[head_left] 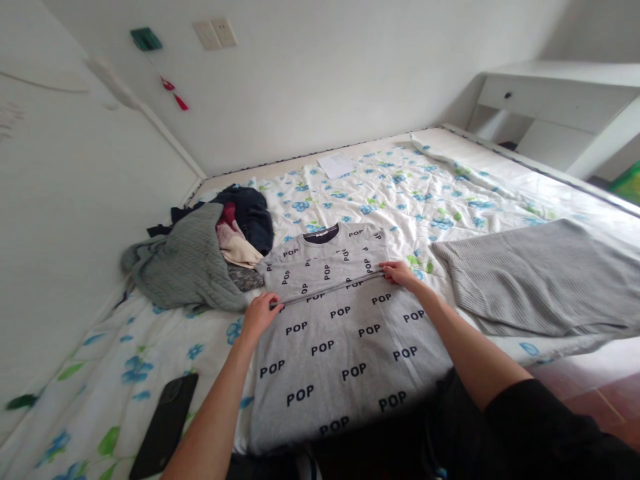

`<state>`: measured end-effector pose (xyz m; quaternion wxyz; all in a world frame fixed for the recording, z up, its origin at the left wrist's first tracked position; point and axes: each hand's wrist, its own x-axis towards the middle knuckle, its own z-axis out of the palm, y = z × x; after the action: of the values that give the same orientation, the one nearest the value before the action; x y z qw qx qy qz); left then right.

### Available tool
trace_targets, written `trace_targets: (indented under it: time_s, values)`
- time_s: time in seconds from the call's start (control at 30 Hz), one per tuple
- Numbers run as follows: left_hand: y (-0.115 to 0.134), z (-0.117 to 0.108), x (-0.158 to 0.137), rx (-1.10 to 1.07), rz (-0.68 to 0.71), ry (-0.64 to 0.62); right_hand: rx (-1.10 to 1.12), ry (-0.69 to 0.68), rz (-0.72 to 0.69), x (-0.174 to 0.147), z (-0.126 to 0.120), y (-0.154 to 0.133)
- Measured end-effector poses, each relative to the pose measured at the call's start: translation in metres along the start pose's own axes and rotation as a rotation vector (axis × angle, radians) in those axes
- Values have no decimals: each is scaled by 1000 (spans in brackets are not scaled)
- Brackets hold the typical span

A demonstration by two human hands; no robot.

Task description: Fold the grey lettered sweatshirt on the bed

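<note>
Grey POP-print shirt point(350, 350) lies on the bed point(295, 190), near middle. From left I see a clothes heap point(193, 260), the left hand point(261, 315) pinching the shirt's crosswise fold, the right hand point(400, 274) pinching its other end, then a ribbed garment point(540, 280).

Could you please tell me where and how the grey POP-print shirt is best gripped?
Probably pinch the grey POP-print shirt at both ends of its crosswise fold, from the near side: its neckline points away, and the fold forms a narrow ridge.

Left grip point(261, 313), right grip point(399, 274) pinching gray POP shirt point(345, 340) on floral sheet point(360, 193).
</note>
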<state>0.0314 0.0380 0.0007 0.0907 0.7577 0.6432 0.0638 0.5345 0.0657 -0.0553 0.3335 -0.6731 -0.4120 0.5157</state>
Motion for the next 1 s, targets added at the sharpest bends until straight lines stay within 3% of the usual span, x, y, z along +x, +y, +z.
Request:
trace_targets:
  time_s: [0.37,0.63,0.77,0.87,1.0]
  values:
    - [11,7,-4,127,26,20,-322,309,-167,1,-5,-11]
    - [-16,11,6,-57,42,11,-540,233,-130,5,-7,2]
    - [-26,14,7,-184,-80,-15,-601,242,-134,6,-4,4]
    - [-29,18,7,-138,-193,-11,-653,267,-171,7,-4,7]
    - [-34,23,8,-116,-209,52,-704,398,-168,11,-7,17]
